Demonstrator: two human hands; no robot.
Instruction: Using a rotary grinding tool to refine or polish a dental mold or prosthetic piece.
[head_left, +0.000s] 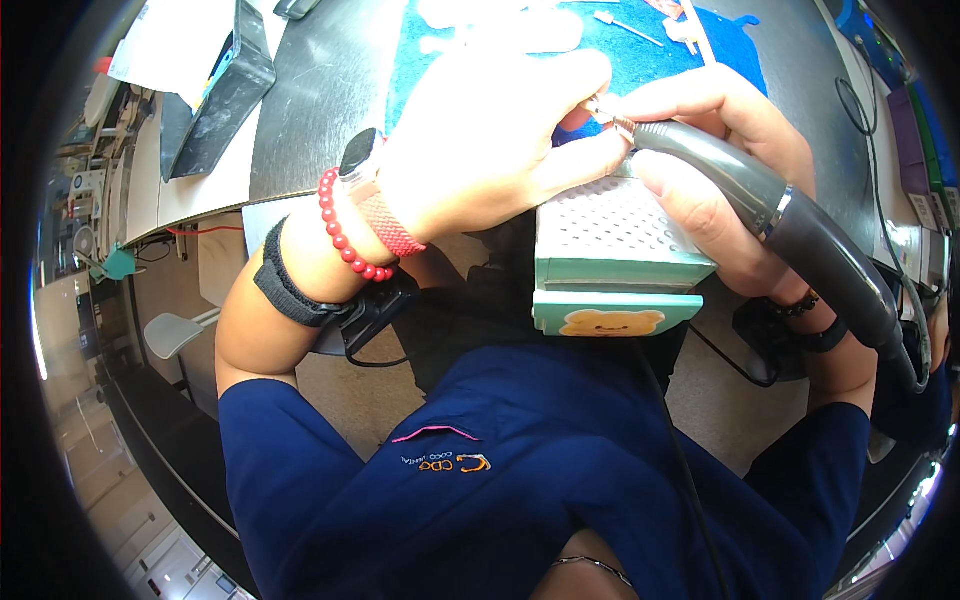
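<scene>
My right hand (722, 222) is wrapped round a black rotary handpiece (715, 165), whose ribbed front end points left. A thick cable runs off its rear end at the right. My left hand (470, 140) is closed, thumb and fingers pinching a small thing (597, 106) right at the handpiece's tip; glare and fingers hide what it is. Both hands meet just above the far edge of a mint-green box (610, 262) with a white perforated top. A blue cloth mat (655, 72) lies beyond the fingers.
On the mat are a thin pink-and-white stick tool (630, 29) and pale items washed out by light (500, 30). A black angled holder (215, 110) with papers stands at the far left. Purple and green bins (915, 140) line the right, near a hanging cable (873, 180).
</scene>
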